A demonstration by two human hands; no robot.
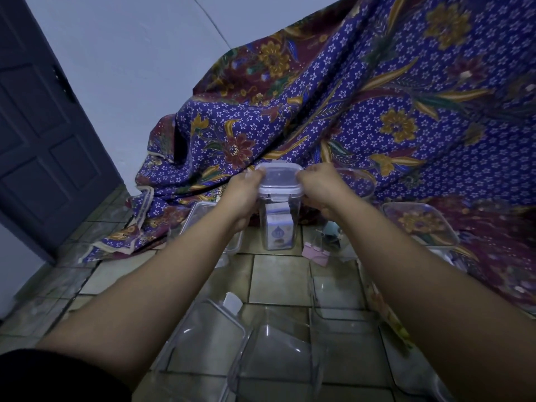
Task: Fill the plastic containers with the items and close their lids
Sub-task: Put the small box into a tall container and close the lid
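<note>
Pressing on opposite sides of the lid point(279, 179), the left hand point(243, 190) and right hand point(322, 186) curl their fingers over its edges. The lid sits atop a tall clear container point(277, 227) standing upright on the tiled floor point(278, 280), with a small box point(279, 232) inside.

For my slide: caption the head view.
Both hands press the lid onto a tall container.

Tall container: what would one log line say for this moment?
tall container | lid on top | left hand, right hand at lid sides | boxed items inside

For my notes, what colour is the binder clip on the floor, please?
Pink binder clip, head view.
</note>
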